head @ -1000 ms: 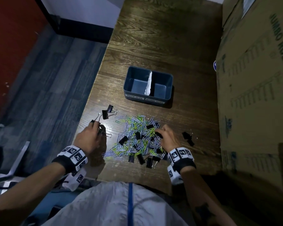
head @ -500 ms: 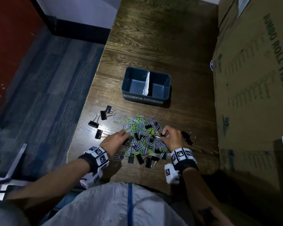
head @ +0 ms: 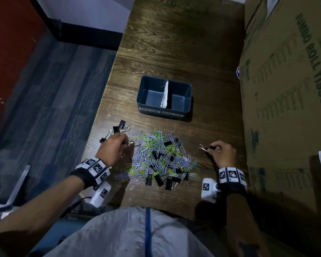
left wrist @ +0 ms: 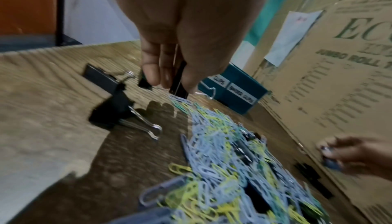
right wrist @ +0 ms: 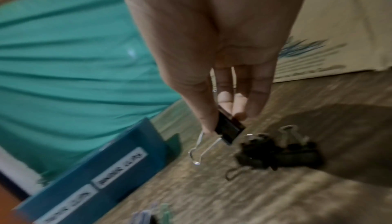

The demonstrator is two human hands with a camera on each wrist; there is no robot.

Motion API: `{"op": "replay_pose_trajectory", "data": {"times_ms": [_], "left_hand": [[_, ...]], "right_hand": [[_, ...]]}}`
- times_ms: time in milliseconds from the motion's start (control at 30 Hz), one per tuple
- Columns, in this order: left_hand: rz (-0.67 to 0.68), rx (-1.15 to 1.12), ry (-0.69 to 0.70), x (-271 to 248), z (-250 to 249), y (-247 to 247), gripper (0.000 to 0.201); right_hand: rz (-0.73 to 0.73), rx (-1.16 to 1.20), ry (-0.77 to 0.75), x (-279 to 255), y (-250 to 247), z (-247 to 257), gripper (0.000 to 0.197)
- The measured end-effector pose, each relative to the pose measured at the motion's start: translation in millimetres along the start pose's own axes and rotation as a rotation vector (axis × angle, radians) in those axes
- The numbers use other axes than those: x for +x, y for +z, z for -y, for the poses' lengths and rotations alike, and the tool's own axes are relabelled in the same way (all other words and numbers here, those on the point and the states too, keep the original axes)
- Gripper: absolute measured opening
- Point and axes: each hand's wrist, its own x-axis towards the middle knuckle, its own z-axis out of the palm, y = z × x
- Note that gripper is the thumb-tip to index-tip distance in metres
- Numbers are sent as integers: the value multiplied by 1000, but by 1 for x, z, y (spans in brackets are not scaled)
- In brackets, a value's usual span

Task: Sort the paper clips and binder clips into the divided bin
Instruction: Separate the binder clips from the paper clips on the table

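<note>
Black binder clips (right wrist: 228, 131) sit pinched in both hands' fingers (right wrist: 206, 120); carry each over the bin's (head: 143, 89) right compartment before releasing.

A dark brown wooden table (head: 174, 43) holds a small dark blue plastic bin (head: 143, 95) with a white wall down the middle (head: 165, 94). Two white labels are on its near side, and both halves look bare inside. Nearer the person lies a big messy pile of blue, green and yellow paper clips (head: 156, 156) with black binder clips mixed in. A few black binder clips (head: 119, 127) sit apart at the pile's left. The left hand (head: 113, 151) is curled at the pile's left edge; what it holds is hidden. The right hand (head: 222, 154), right of the pile, pinches one black binder clip (head: 212, 147). A big brown cardboard box (head: 289, 89) stands on the right.
</note>
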Motion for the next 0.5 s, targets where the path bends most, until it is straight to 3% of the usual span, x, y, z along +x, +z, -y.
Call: {"op": "replay_pose_trajectory", "data": {"times_ms": [133,233,333,400,467,500], "left_hand": [[79,31,-154,10,29,-11,19],[127,64,-179,16,35,-11,26],[75,186,-138,14,31,-9,37],[25,292,-65,13,22,-6,42],[27,304,22,14,8,3,48],[77,262,40,14,-1,9,54]], "right_hand": [[21,-33,93,13,1,-19,18],[20,-46,110,21,6,-31,24],[-34,-108,111,18,7,-33,31],[-146,-175,87,11,11,-26,30],[-200,-202,-7,3,21,-15,29],[-160,-201,-79,-1,28,-8,30]]}}
